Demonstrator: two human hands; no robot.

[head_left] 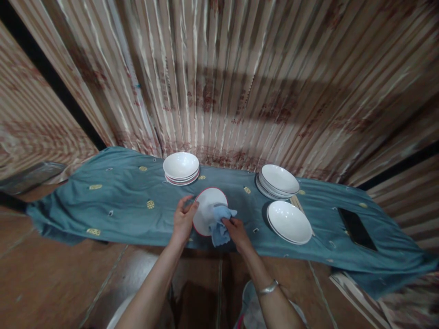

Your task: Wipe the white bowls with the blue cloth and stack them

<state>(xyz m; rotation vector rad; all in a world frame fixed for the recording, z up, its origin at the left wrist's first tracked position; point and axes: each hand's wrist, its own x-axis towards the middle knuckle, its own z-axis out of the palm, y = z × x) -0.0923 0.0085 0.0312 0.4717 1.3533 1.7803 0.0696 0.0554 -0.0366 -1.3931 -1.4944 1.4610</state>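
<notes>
In front of me a white bowl with a thin red rim is tilted over the near part of the cloth-covered table. My left hand grips its left edge, thumb on the rim. A light blue cloth, bunched up, lies against the bowl's right side, pinched in the fingers of my right hand. Beyond my left hand stands a stack of white bowls, some with red edges. To the right are a stack of deeper white dishes and a shorter stack of shallow white ones.
A green tablecloth with yellow pineapple prints covers the long table. A black phone lies at its right. Striped curtains hang behind. Below the near edge, a partly hidden tub stands on the tiled floor.
</notes>
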